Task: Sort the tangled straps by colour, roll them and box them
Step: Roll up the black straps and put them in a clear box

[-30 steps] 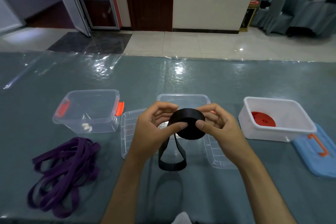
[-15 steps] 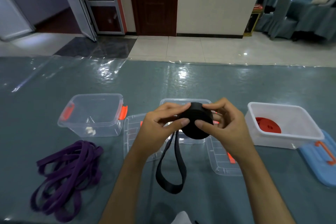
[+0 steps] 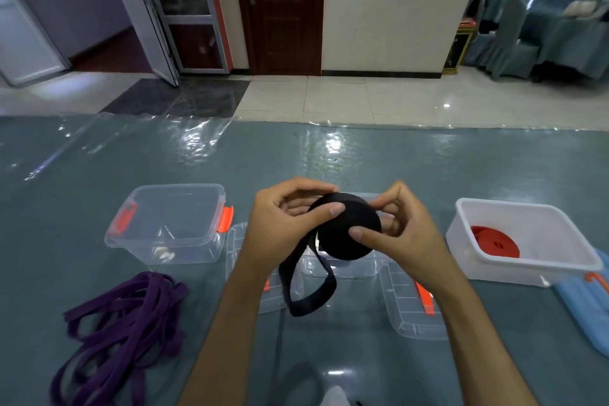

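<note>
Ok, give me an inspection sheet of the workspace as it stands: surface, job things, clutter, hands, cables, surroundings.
Surface: grey-blue table under glossy clear film.
Job's things: black strap roll, tail loop hanging; purple straps loose, unrolled; red roll inside white box; clear box; a second clear box behind the hands.
Clutter: two clear lids; blue lid.
Hands: left hand and right hand both grip the black roll.
Cables: nothing seen.
Surroundings: tiled floor, brown door, covered chairs.
</note>
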